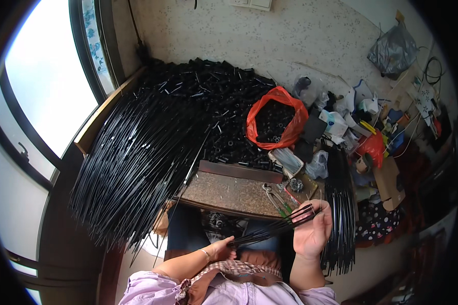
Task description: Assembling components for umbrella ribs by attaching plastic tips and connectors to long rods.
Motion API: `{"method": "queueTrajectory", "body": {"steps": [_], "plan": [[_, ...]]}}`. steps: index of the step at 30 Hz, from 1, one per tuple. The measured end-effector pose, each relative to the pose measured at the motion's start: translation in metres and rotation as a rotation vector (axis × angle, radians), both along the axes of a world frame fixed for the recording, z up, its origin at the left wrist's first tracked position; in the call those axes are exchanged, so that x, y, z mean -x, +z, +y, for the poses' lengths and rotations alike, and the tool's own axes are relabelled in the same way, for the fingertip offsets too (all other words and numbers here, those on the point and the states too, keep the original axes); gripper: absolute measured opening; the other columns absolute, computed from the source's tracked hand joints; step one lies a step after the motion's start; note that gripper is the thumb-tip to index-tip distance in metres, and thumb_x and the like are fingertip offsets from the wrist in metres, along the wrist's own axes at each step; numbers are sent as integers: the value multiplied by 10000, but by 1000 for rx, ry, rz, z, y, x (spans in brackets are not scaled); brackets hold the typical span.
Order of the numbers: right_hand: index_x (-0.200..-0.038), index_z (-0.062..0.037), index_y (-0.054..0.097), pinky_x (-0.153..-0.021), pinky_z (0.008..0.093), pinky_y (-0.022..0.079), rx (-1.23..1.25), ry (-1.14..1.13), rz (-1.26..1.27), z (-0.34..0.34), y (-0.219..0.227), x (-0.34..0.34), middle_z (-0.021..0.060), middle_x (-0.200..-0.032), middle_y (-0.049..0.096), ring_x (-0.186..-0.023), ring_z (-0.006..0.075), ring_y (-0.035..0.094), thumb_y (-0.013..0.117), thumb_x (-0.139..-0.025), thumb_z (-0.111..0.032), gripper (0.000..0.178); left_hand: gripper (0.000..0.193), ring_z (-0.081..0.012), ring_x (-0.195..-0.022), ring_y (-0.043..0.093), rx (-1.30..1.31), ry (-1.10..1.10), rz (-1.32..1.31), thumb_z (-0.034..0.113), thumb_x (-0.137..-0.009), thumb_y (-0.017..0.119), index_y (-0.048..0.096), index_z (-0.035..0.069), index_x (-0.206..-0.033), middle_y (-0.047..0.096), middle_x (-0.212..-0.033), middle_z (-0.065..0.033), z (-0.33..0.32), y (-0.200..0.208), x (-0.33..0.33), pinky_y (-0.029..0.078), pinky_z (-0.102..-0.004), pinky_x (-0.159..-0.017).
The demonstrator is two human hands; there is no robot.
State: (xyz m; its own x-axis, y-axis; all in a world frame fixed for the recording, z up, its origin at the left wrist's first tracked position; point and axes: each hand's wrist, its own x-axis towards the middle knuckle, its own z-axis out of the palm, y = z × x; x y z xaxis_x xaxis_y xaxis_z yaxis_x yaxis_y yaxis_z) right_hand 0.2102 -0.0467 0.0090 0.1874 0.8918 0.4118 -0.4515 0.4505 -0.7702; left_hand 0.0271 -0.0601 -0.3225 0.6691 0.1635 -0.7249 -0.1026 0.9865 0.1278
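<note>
A small bundle of thin black rods (264,231) slants across my lap in front of the table. My left hand (222,250) is closed round its lower left end. At the upper right end, my right hand (313,231) has its palm turned up and its fingers curled over the rods' tips. Just beyond that hand, pliers with green handles (276,198) lie on the brown tabletop (216,190). To the right, another bunch of long black rods (339,229) hangs over the table's edge.
A big fan of black rods (127,157) overhangs the table's left side. Behind it spreads a heap of short black tubes (203,76), held back by a flat bar (239,171). A red plastic bag (253,119) holds small black parts. Clutter and a cardboard box (389,185) stand right.
</note>
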Motion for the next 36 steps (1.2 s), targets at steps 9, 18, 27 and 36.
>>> {"method": "queueTrajectory", "body": {"steps": [9, 18, 27, 36], "plan": [[-932, 11, 559, -774, 283, 473, 307, 374, 46, 19, -19, 7, 106, -910, 612, -814, 165, 596, 667, -796, -98, 205, 388, -212, -798, 632, -1706, 333, 86, 299, -877, 567, 585, -36, -1071, 629, -891, -143, 70, 292, 2, 493, -309, -726], [-902, 15, 571, -715, 208, 466, 122, -36, -290, 26, -19, 1, 87, -933, 615, -771, 91, 580, 643, -779, 55, 148, 146, -167, -527, 565, -2227, 419, 536, 99, -709, 737, 619, 16, -732, 586, -623, -73, 68, 331, -20, 421, -237, -489], [-926, -23, 609, -671, 259, 484, 343, -66, 159, 66, -50, -51, 52, -840, 632, -731, 136, 601, 601, -844, -80, 100, 154, -249, -782, 639, -2230, 130, 720, 74, -755, 627, 667, 28, -896, 645, -844, -113, 280, 267, -87, 501, -306, -701], [-996, 13, 614, -720, 254, 487, 400, -39, 199, 61, -52, -70, 64, -902, 645, -791, 129, 607, 603, -833, -39, 172, 121, -289, -812, 606, -2523, -413, 1122, 142, -734, 537, 632, 76, -766, 611, -814, -111, 354, 230, -129, 501, -388, -705]]}}
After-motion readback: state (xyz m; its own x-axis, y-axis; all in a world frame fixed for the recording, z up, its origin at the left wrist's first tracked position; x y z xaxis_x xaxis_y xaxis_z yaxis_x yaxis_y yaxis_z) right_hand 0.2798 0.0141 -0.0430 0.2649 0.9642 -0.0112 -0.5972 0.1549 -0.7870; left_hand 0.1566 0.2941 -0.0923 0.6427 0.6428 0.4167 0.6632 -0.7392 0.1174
